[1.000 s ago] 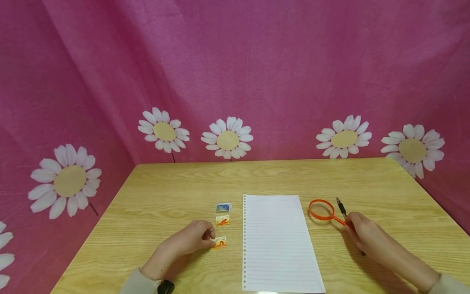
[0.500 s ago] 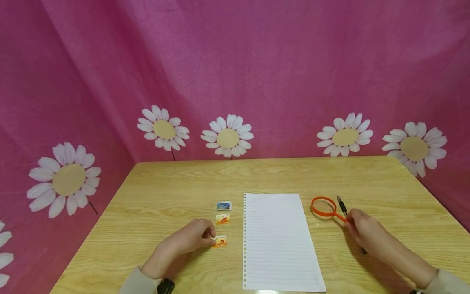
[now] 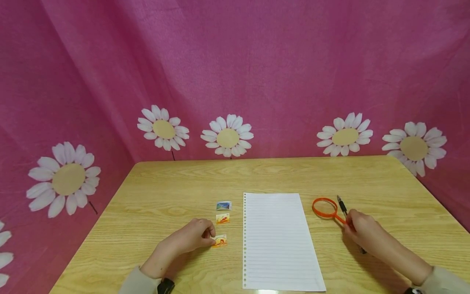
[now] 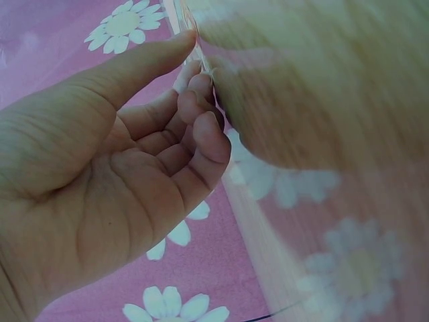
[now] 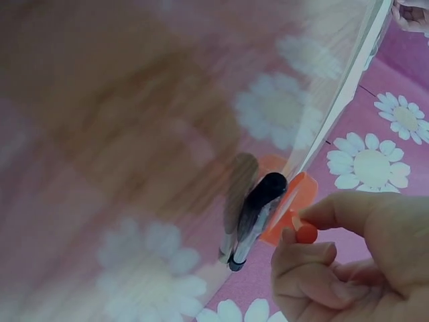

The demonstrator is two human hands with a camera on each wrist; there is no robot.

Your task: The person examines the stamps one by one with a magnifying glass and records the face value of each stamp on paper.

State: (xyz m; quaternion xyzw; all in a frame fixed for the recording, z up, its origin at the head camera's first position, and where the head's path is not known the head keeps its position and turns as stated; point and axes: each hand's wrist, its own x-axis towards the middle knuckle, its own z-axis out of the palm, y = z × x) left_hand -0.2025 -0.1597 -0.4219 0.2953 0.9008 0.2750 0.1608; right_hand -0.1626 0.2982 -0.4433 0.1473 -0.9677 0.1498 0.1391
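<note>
My left hand (image 3: 189, 237) has its thumb and fingertips at the left edge of the nearest of three small stamps, a yellow-orange one (image 3: 220, 241), and seems to pinch it. Just beyond lie another yellow-and-red stamp (image 3: 222, 219) and a blue-green stamp (image 3: 224, 206). My right hand (image 3: 371, 232) pinches the handle of an orange magnifying glass (image 3: 335, 215) between thumb and fingers. Its ring leans out to the left. A black pen (image 3: 342, 205) is on the table, partly hidden by that hand; the right wrist view shows the pen (image 5: 258, 211) beside the glass.
Between the hands lies a lined sheet of paper (image 3: 280, 245) with punched holes down its left side. The wooden table (image 3: 183, 175) has a glossy top. A pink cloth with daisies (image 3: 235, 73) hangs behind and at the sides.
The magnifying glass has shifted slightly to the right with my right hand. My left hand and the stamps keep their places.
</note>
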